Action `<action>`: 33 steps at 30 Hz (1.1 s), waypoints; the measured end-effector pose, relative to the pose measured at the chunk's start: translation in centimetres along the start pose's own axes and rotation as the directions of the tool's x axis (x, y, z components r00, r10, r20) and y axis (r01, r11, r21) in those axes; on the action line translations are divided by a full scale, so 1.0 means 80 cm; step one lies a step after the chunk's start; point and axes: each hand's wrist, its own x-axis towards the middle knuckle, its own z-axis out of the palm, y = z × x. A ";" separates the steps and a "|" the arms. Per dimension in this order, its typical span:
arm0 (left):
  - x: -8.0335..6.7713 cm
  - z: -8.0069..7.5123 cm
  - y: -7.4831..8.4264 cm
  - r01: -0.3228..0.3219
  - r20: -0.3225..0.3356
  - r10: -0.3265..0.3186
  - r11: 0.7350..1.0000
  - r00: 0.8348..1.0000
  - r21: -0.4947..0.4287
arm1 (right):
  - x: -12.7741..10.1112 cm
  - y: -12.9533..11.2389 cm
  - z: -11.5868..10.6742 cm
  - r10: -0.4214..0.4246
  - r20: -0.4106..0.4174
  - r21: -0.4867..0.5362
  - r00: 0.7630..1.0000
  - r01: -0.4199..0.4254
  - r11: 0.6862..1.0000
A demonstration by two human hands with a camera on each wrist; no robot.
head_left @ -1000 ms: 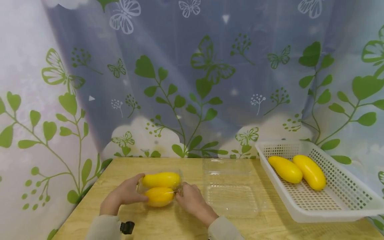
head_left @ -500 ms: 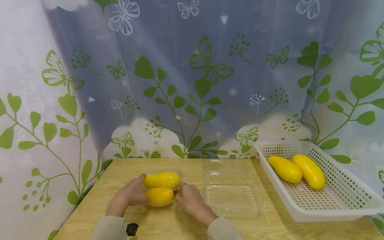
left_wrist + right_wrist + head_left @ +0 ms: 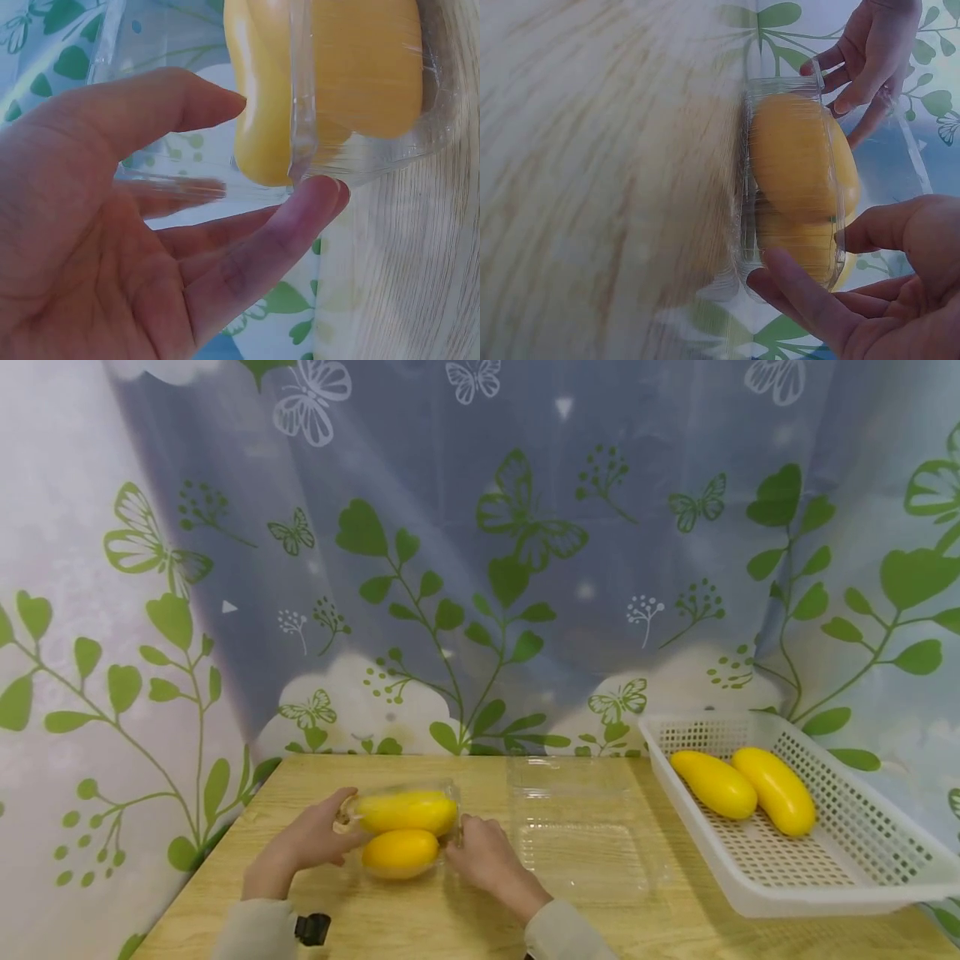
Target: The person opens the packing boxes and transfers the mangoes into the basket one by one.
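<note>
Table (image 3: 420, 918) bears a clear box (image 3: 401, 827); left hand (image 3: 303, 843) and right hand (image 3: 487, 864) pinch its ends, best pressing the lid evenly.

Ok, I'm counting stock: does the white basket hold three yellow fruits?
No, the white basket holds only two yellow fruits, lying side by side.

Two bare hands: left hand (image 3: 300, 842), right hand (image 3: 487, 862). No rings or gloves visible. Pale beige-grey long sleeves (image 3: 251, 933) reach the wrists. Small black wrist camera mount (image 3: 312, 928) at left cuff.
</note>
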 end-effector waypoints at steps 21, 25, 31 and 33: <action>-0.002 0.000 -0.016 0.110 0.119 -0.088 0.974 0.989 -0.199 | 0.003 0.000 0.002 0.013 -0.002 -0.016 1.000 -0.013 1.000; 0.000 0.005 -0.021 0.135 0.153 -0.092 0.943 0.984 -0.304 | 0.003 -0.001 0.002 0.019 0.004 -0.025 1.000 -0.019 1.000; 0.004 0.011 -0.030 0.124 0.171 -0.061 0.914 0.983 -0.385 | 0.002 -0.001 0.002 0.024 0.012 -0.029 1.000 -0.024 0.999; 0.005 0.013 -0.034 0.117 0.174 -0.050 0.908 0.983 -0.402 | 0.002 -0.002 0.002 0.027 0.016 -0.031 1.000 -0.026 0.999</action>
